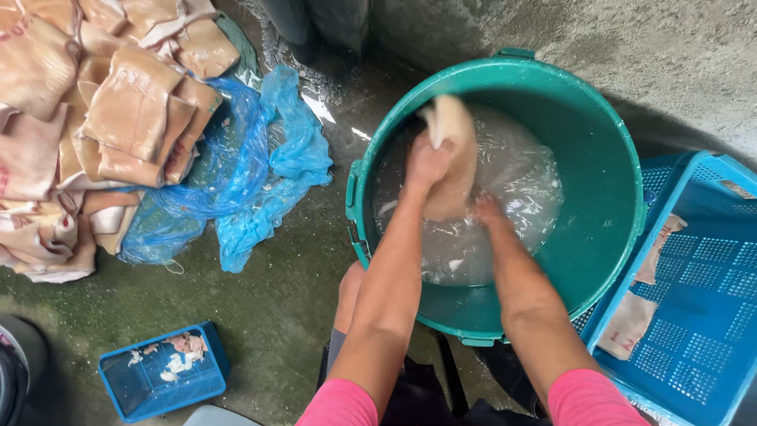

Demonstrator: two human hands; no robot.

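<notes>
Seen from above: a green bucket [607, 197] on a wet concrete floor [300, 292], part filled with cloudy water [520, 181]. Left hand [427, 164] over the water, fingers clenched on a pale, limp slab [451, 158] that looks like raw skin or hide, its upper end lifted clear of the surface and blurred, its lower part dipping toward the water. Right hand [487, 211] low at the water's surface, just beside the bottom of the slab; whether its fingers are grasping or released, cannot tell, being half under and blurred. Both forearms bare, pink sleeves at the lower edge. To the right, touching or nearly touching the bucket, a blue perforated crate [702, 315] holding two similar tan pieces [631, 323] along its left side. At upper left, well apart from the bucket, a pile of folded tan slabs [118, 110] lying on crumpled blue plastic sheeting [268, 166]. At lower left, a small blue basket [126, 394] with a few pale scraps [183, 353] inside.
</notes>
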